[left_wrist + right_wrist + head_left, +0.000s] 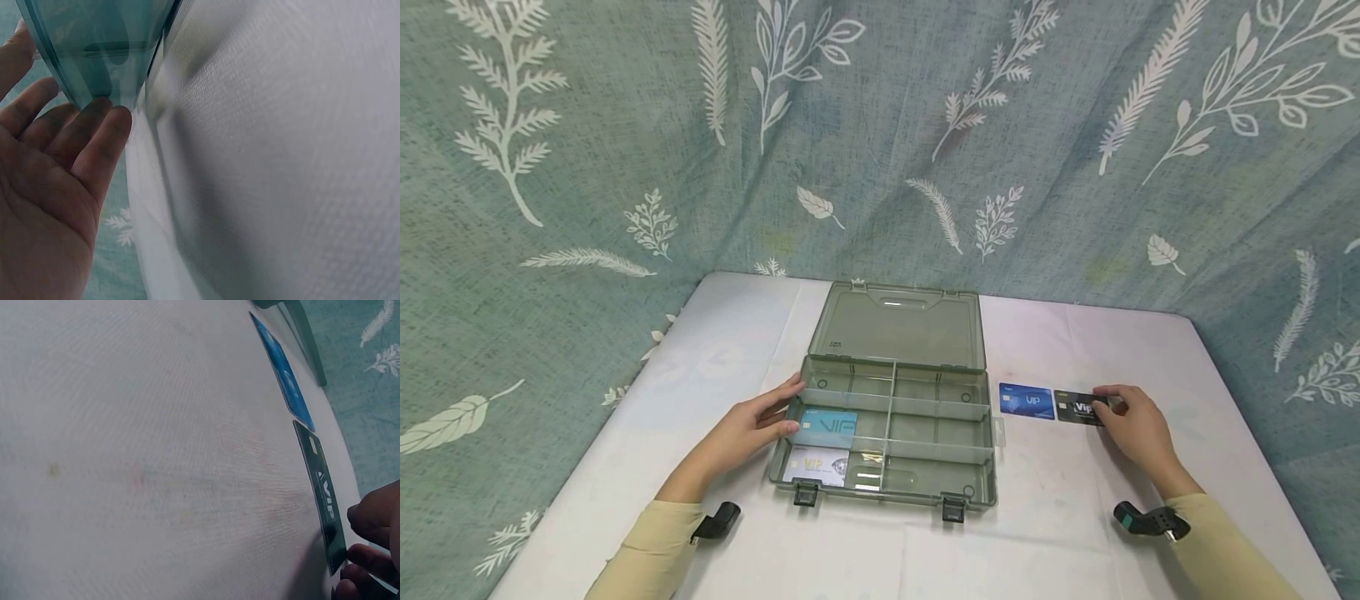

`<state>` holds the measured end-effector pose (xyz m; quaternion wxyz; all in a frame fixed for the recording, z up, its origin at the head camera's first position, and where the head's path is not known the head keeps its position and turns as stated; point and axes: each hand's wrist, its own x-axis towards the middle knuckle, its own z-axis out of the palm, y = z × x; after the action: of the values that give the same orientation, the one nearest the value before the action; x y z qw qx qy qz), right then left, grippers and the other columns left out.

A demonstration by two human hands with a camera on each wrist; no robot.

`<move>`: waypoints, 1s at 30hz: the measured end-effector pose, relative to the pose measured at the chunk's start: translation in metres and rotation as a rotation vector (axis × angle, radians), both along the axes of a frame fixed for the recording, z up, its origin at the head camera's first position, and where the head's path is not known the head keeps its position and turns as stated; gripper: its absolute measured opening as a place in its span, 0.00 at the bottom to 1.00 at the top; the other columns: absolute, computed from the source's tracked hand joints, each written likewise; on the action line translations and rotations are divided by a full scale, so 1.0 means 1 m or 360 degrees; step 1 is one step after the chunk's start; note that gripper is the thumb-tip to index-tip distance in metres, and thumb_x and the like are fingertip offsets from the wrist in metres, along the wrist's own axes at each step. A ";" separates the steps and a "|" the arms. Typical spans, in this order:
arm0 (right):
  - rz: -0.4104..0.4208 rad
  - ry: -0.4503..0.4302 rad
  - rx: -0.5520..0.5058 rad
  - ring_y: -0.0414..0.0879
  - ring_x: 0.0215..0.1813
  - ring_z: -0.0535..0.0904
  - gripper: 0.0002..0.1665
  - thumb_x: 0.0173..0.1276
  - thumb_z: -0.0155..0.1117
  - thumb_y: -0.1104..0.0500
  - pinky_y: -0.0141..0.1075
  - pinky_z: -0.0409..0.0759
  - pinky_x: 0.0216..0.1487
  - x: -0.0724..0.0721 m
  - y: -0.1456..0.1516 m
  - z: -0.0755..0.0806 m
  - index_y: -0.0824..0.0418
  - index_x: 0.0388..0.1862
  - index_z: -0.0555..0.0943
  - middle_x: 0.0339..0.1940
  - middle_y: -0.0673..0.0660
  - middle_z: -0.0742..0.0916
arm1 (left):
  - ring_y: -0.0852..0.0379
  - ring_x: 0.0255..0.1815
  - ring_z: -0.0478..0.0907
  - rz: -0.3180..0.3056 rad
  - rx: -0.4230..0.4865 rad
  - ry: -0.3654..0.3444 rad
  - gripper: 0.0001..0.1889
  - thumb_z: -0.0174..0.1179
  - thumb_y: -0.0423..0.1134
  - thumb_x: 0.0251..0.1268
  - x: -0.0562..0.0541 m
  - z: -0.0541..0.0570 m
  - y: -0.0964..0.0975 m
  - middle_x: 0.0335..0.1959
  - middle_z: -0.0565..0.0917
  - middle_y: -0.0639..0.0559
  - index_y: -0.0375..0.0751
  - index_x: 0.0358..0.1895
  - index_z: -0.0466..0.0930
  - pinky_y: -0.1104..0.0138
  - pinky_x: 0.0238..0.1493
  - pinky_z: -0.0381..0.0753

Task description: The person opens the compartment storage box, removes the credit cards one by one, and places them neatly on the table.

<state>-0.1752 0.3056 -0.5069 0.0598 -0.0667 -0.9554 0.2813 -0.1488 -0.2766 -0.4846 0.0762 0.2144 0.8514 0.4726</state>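
A translucent grey-green divided box (937, 477) lies with its lid (898, 325) folded back. My left hand (748, 429) rests on its left side; the left wrist view shows fairly straight fingers (103, 144) touching the wall. A light-blue VIP card (827, 427) sits in the left middle compartment, a white VIP card (817, 465) in the left front one. Right of the box, a black VIP card (1078, 407) lies flat on the cloth. My right hand (1138, 425) is over its right end, fingertips close to the edge; a firm grip is not visible.
A dark-blue VIP card (1026, 401) lies between the box and the black card. Two dark latches (952, 507) hang at the box's front edge. White cloth (1030, 533) covers the table, and a patterned green curtain (880, 167) stands behind it.
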 end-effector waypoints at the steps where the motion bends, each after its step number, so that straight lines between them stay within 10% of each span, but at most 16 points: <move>1: -0.0005 0.0002 -0.0005 0.63 0.49 0.76 0.19 0.74 0.63 0.61 0.55 0.79 0.45 0.000 0.000 0.000 0.71 0.59 0.80 0.56 0.72 0.78 | 0.39 0.75 0.64 0.0002 0.0000 -0.0010 0.35 0.65 0.42 0.71 0.000 0.001 0.000 0.82 0.55 0.43 0.35 0.77 0.63 0.57 0.71 0.70; 13: -0.0067 0.0049 -0.0089 0.64 0.50 0.75 0.18 0.74 0.60 0.63 0.55 0.79 0.47 0.007 0.001 0.000 0.72 0.58 0.79 0.53 0.72 0.75 | 0.42 0.76 0.64 0.0028 0.0008 -0.0080 0.36 0.65 0.43 0.71 0.000 0.003 0.000 0.83 0.54 0.48 0.39 0.78 0.63 0.60 0.71 0.70; 30: 0.0016 -0.0147 -0.0261 0.50 0.36 0.73 0.18 0.75 0.59 0.61 0.31 0.74 0.22 0.026 -0.012 0.010 0.69 0.59 0.79 0.38 0.59 0.78 | 0.40 0.77 0.62 0.0026 0.0000 -0.0046 0.35 0.65 0.40 0.71 0.001 0.000 0.001 0.82 0.54 0.45 0.36 0.77 0.63 0.56 0.73 0.68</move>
<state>-0.1491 0.2936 -0.4971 0.0086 -0.0795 -0.9312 0.3555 -0.1482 -0.2760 -0.4848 0.0846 0.2006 0.8520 0.4761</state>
